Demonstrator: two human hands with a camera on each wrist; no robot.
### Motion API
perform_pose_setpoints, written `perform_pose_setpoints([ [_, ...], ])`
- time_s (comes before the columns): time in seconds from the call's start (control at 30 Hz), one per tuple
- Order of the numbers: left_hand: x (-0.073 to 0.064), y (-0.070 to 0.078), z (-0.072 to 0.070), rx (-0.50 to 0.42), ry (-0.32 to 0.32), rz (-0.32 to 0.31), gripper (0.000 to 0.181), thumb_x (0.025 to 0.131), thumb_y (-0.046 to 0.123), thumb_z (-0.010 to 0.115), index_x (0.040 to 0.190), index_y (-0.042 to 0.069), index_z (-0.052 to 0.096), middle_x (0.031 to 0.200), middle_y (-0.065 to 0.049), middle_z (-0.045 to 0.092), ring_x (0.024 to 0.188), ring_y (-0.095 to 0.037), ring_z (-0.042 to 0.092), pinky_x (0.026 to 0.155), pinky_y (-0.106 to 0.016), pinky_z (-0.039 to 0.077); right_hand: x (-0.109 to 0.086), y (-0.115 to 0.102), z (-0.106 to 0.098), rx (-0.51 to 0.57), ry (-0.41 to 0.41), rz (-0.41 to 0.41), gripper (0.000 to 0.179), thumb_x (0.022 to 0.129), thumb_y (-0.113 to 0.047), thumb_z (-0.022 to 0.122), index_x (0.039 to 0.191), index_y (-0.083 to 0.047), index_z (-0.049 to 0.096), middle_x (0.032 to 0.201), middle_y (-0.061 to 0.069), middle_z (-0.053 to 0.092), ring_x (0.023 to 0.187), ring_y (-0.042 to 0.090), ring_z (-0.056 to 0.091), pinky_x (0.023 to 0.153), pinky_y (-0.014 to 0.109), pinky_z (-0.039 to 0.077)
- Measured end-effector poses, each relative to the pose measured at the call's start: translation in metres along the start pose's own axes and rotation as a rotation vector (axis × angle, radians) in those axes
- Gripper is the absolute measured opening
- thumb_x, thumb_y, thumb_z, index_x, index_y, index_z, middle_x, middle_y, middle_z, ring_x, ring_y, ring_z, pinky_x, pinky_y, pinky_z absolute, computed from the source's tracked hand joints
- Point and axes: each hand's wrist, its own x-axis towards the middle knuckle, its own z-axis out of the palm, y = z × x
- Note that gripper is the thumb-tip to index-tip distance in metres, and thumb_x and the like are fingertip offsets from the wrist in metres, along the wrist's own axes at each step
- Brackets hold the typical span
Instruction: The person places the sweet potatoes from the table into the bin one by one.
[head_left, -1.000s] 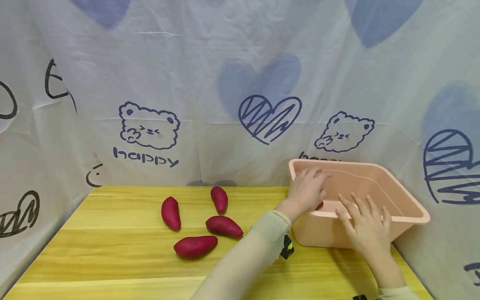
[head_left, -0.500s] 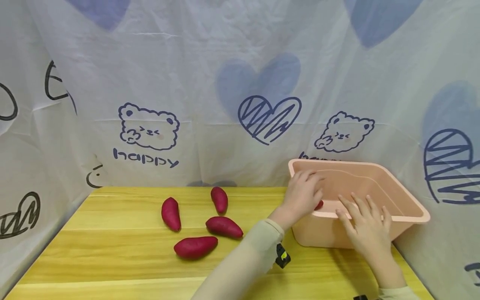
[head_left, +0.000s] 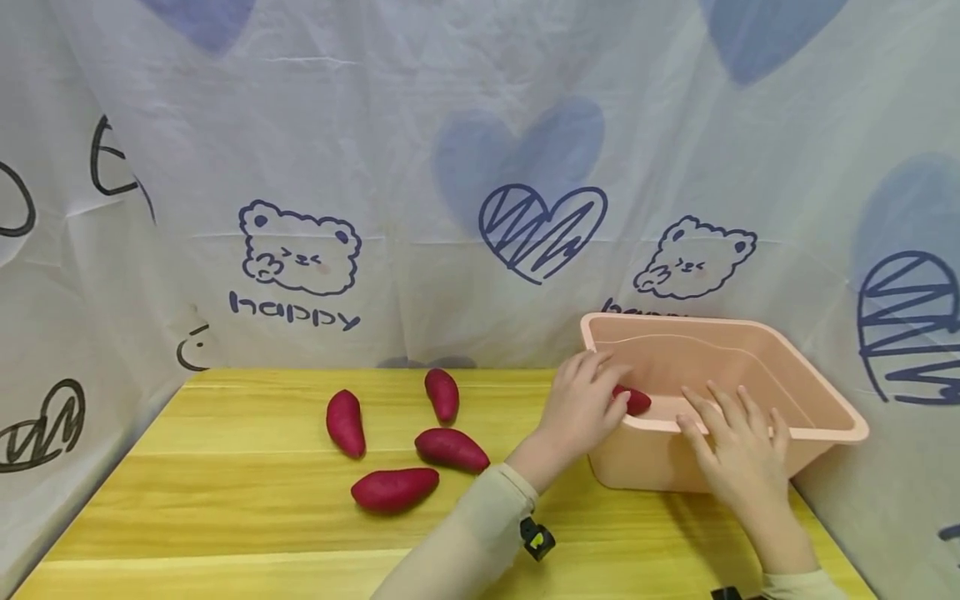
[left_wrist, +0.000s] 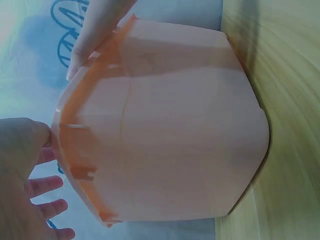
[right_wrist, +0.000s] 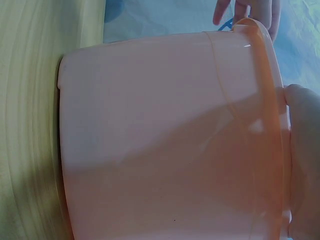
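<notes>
A pink plastic bin point(head_left: 660, 462) stands at the table's right side. Inside it, near the left wall, lies a dark red sweet potato point(head_left: 637, 402), partly hidden by my left hand point(head_left: 583, 404). That hand is over the bin's left rim, fingers loosely bent and spread, holding nothing; the left wrist view shows its thumb beside the rim with the other fingers point(left_wrist: 45, 186) apart. My right hand point(head_left: 738, 454) rests on the front rim, its fingers extended over the inside. In the right wrist view the bin's outer wall point(right_wrist: 150, 115) fills most of the picture.
Several sweet potatoes point(head_left: 394, 490) lie separately on the wooden table point(head_left: 225, 517), left of the bin. A printed cloth point(head_left: 420, 150) hangs behind the table and along both sides. Each wrist carries a small black device point(head_left: 537, 540).
My left hand has drawn back leftward from inside the bin to its left rim, uncovering more of the sweet potato in there. My right hand stays on the front rim.
</notes>
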Motion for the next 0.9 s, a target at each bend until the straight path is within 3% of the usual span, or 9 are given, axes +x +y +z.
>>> perform_pose_setpoints([
  [0.3, -0.023, -0.003, -0.012, 0.032, -0.004, 0.049, 0.031, 0.097, 0.033, 0.056, 0.125, 0.023, 0.064, 0.132, -0.004, 0.059, 0.124, -0.024, 0.054, 0.104, -0.041, 0.045, 0.0, 0.001, -0.002, 0.011, -0.007, 0.011, 0.045, 0.102, -0.047, 0.04, 0.139, -0.024, 0.051, 0.147, 0.016, 0.043, 0.138, 0.047, 0.028, 0.11, 0.071, 0.007],
  [0.6, -0.059, -0.025, -0.025, 0.124, -0.162, 0.038, 0.047, 0.097, 0.044, 0.055, 0.14, 0.029, 0.049, 0.141, -0.004, 0.053, 0.13, -0.027, 0.05, 0.103, -0.049, 0.044, 0.0, 0.002, -0.001, 0.014, -0.006, 0.006, 0.045, 0.101, -0.047, 0.041, 0.139, -0.025, 0.051, 0.147, 0.016, 0.044, 0.139, 0.047, 0.028, 0.11, 0.07, 0.006],
  [0.9, -0.091, -0.043, -0.041, 0.213, -0.3, 0.104, 0.054, 0.094, 0.052, 0.055, 0.143, 0.032, 0.044, 0.146, -0.004, 0.049, 0.133, -0.029, 0.048, 0.103, -0.057, 0.043, 0.0, 0.001, -0.001, 0.014, -0.008, 0.006, 0.045, 0.102, -0.047, 0.04, 0.139, -0.024, 0.051, 0.147, 0.016, 0.044, 0.139, 0.046, 0.028, 0.11, 0.07, 0.006],
])
